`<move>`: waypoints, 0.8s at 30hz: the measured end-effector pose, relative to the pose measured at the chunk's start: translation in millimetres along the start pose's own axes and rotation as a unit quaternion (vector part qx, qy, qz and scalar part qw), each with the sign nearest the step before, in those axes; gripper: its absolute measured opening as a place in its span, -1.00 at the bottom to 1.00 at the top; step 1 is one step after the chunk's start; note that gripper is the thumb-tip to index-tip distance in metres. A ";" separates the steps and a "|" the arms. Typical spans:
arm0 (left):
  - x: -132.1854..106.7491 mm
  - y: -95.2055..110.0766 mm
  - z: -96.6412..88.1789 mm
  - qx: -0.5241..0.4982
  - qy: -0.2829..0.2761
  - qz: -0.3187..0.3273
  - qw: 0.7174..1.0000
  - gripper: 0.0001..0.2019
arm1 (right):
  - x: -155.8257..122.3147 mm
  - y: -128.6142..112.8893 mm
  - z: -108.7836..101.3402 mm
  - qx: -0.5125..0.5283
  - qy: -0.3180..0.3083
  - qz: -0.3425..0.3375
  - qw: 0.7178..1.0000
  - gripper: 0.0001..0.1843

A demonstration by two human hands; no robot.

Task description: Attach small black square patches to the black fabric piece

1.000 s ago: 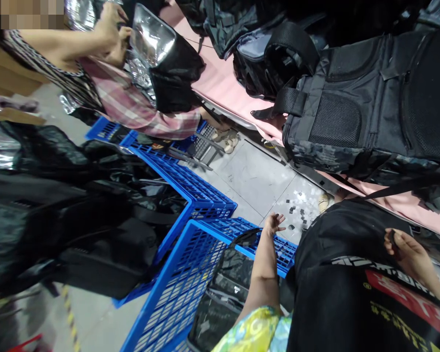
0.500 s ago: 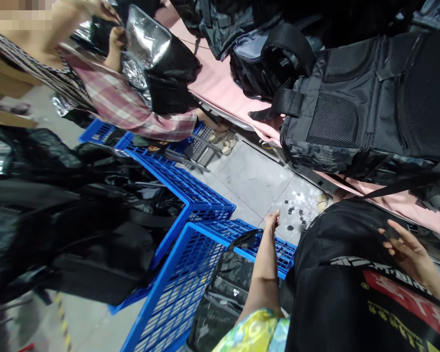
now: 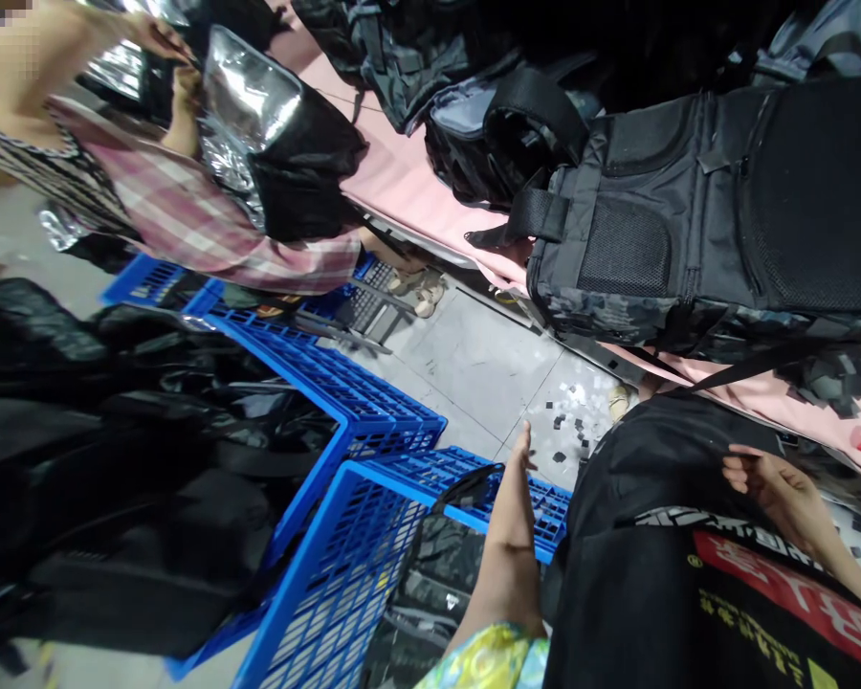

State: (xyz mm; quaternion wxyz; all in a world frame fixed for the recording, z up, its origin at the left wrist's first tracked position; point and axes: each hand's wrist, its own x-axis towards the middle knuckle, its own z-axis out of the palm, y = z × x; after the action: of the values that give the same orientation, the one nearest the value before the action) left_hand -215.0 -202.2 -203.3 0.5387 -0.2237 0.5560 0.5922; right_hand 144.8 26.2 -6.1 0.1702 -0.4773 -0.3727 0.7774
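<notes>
My left hand (image 3: pixel 520 452) reaches forward, fingers stretched out and empty, just above the far rim of a blue plastic crate (image 3: pixel 359 545). A black bag (image 3: pixel 437 574) with a strap lies in that crate under my forearm. My right hand (image 3: pixel 764 478) rests against the black garment (image 3: pixel 660 478) on my front, its fingers curled at a fold; what they grip is hidden. A big black backpack (image 3: pixel 695 220) lies on the pink table (image 3: pixel 402 182) ahead of me.
A second blue crate (image 3: pixel 359 407) at left is heaped with black bags (image 3: pixel 115 450). A co-worker in a plaid sleeve (image 3: pixel 187 220) holds a silver-lined black bag (image 3: pixel 273 144). More backpacks (image 3: pixel 474 124) crowd the table. Small cloth scraps (image 3: pixel 574 411) litter the grey floor.
My left hand's fingers went from spread to stretched together and edged forward. My right hand moved left and curled its fingers. The view shifted, and the co-worker's bag moved left.
</notes>
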 end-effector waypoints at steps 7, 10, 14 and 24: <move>3.6 17.5 40.8 -0.038 -0.075 -0.023 0.996 -0.57 | 2.9 2.4 4.5 -0.009 -0.003 -0.038 0.999 -0.73; 4.2 24.4 56.9 -0.022 -0.087 -0.021 0.996 -0.54 | 2.4 0.8 6.3 0.007 0.008 -0.020 1.000 -0.72; 5.1 26.8 66.0 0.017 -0.065 -0.013 0.998 -0.46 | 1.2 1.2 4.6 0.017 0.032 -0.025 0.999 -0.71; 17.4 13.5 39.5 0.117 0.109 0.004 0.987 -0.57 | 5.7 0.0 3.8 -0.013 0.017 -0.035 0.999 -0.62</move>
State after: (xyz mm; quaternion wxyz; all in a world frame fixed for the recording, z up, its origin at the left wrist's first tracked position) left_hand -219.4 -157.2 -201.6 0.4951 -0.2200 0.6774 0.4976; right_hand 138.7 28.2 -8.6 0.1970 -0.4791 -0.3962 0.7581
